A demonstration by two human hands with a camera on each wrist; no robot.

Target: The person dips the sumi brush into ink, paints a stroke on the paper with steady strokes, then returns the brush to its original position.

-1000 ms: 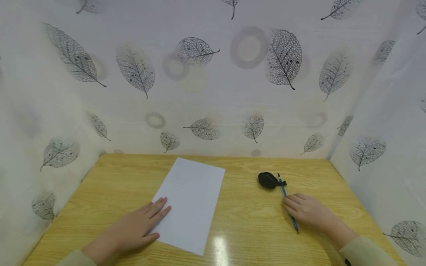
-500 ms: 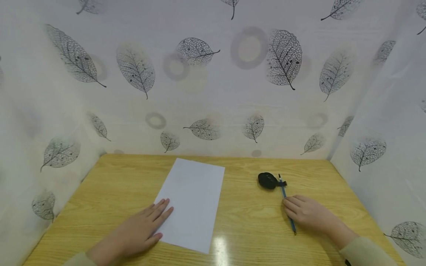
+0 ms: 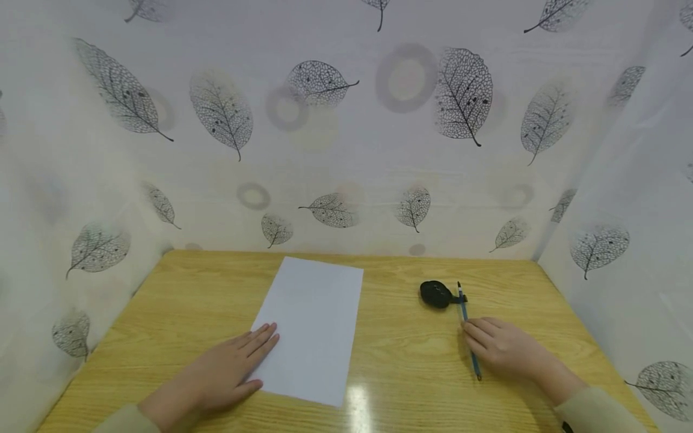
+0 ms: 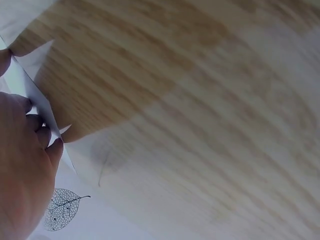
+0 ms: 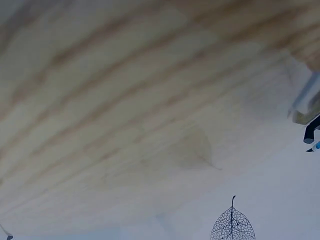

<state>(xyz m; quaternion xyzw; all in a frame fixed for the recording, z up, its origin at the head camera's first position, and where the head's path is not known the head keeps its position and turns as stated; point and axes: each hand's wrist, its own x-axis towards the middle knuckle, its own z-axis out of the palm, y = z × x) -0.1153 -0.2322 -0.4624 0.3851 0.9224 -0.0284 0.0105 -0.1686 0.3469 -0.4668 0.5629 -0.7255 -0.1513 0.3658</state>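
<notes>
A blank white sheet of paper point(image 3: 314, 325) lies left of centre on the table. My left hand point(image 3: 233, 370) rests on its left edge, fingers straight and slightly spread, thumb near the lower left corner. The left wrist view catches the hand point(image 4: 22, 165) along the paper's edge point(image 4: 42, 105). On the right, my right hand point(image 3: 506, 349) pinches a slim blue writing brush point(image 3: 463, 310) by its middle. The brush's dark tip points away from me and overlaps the short arm of a black oval rest point(image 3: 435, 294). In the right wrist view only the brush's tip point(image 5: 315, 147) shows, at the edge.
A wood-grain table point(image 3: 395, 349) carries everything. Pale leaf-printed curtains point(image 3: 346, 156) enclose it at the back and on both sides. A bright light reflection point(image 3: 357, 403) lies near the front.
The paper has turned slightly, its near right corner shifting right and away from me, with my left hand staying on it. The brush's tip has swung a little right, its near end left.
</notes>
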